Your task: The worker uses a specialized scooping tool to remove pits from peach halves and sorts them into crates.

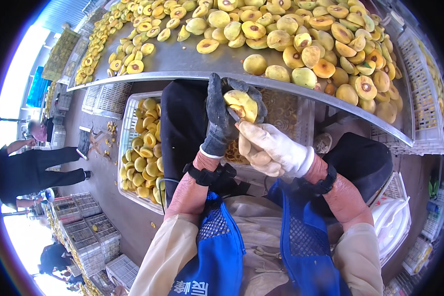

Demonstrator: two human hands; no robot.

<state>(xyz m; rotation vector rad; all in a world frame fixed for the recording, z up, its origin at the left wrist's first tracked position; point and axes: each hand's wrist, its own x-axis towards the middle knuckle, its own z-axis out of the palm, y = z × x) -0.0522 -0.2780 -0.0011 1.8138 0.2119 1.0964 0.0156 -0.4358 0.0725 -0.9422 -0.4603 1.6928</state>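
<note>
My left hand, in a dark grey glove, is closed around a yellow peach just below the table's near edge. The peach's flesh is partly cut at the side facing me. My right hand, in a white glove, grips a small metal pitting tool, whose tip touches the fruit. Its handle is mostly hidden by the fingers. Beneath both hands stands a pale crate with brownish pits and scraps in it. Halved and whole peaches are heaped on the metal table ahead.
A white crate of peach halves stands left of my legs, near another white crate. Stacked crates line the left side. A person in dark clothes stands there. At right are another crate and a white plastic bag.
</note>
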